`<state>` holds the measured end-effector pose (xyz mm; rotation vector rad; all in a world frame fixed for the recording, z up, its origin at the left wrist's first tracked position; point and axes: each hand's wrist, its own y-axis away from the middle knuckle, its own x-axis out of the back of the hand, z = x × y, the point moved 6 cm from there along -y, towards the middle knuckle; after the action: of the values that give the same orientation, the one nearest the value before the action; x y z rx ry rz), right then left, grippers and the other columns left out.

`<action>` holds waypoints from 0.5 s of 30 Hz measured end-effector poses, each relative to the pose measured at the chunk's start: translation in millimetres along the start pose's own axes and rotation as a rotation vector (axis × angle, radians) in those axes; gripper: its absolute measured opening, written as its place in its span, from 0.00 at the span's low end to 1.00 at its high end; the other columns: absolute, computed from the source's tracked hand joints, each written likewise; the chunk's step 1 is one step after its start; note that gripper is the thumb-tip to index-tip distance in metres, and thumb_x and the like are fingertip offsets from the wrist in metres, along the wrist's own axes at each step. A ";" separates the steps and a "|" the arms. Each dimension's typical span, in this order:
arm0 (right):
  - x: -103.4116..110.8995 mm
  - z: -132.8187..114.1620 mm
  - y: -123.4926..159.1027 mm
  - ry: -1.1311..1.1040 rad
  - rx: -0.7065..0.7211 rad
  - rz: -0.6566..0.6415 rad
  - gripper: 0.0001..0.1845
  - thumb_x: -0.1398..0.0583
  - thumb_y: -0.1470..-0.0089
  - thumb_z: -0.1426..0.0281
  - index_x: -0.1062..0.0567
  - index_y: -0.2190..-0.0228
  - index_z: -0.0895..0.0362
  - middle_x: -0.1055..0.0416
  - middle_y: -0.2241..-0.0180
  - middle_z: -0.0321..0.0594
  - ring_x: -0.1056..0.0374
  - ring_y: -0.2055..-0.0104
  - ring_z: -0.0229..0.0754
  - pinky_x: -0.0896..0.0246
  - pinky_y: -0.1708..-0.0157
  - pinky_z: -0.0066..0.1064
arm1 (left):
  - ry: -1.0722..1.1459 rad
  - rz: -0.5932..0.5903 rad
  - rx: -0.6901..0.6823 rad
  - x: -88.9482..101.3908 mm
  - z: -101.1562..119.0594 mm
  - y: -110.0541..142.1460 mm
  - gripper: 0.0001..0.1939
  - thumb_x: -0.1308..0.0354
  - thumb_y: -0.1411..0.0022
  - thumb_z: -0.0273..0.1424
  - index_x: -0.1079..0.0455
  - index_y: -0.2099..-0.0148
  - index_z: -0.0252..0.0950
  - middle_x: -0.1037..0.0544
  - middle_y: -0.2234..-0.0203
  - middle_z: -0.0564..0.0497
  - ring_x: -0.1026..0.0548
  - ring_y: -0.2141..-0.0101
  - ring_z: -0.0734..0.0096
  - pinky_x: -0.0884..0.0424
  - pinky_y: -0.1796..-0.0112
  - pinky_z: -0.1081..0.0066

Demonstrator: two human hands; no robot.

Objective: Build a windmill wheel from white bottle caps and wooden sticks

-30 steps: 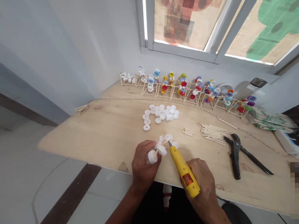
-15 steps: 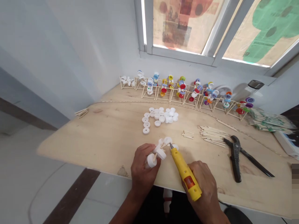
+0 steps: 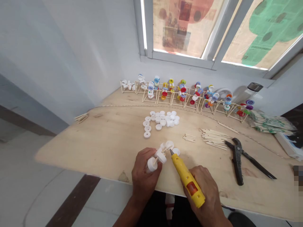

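The left hand point(image 3: 145, 178) is curling round a cluster of white caps point(image 3: 161, 156) on thin sticks, pinching it by the nearest cap, while the right hand point(image 3: 203, 189) is wrapping round a yellow tool point(image 3: 187, 179), its tip just beside the caps. The cluster is hovering above the bench point(image 3: 94, 138) and is feeling light and stiff, though its joints are looking fragile, so the caps are offering a safer hold than the sticks

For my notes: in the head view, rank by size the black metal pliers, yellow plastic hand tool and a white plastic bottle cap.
Largest, tied: black metal pliers and yellow plastic hand tool; the tool is nearer the camera. Smallest: white plastic bottle cap.
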<state>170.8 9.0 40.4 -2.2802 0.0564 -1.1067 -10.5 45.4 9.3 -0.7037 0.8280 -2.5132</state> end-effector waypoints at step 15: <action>14.5 1.4 -11.7 -0.119 0.064 -0.149 0.05 0.46 0.45 0.75 0.33 0.65 0.56 0.30 0.67 0.42 0.33 0.66 0.43 0.39 0.68 0.36 | 0.096 -0.050 0.132 1.0 -3.9 0.3 0.10 0.40 0.45 0.29 0.32 0.59 0.38 0.25 0.64 0.49 0.26 0.62 0.65 0.29 0.59 0.66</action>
<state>178.8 15.1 56.1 -2.3181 -0.1958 -1.0279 -13.4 46.4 6.7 -0.5710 0.6761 -2.6359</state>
